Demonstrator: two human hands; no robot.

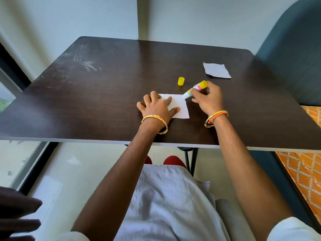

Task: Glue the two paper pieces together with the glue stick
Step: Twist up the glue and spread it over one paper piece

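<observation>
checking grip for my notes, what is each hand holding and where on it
The right hand holds the glue stick around its upper barrel, near the yellow end. The left hand grips nothing; it lies flat on the paper piece.

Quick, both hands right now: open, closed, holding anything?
Left hand: open, fingers spread, pressing flat on the paper piece.
Right hand: closed around the uncapped glue stick, tip on that paper.

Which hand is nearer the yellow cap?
Right. The right hand is just right of the cap, holding the glue stick; the left hand is farther, pressing the paper.
</observation>
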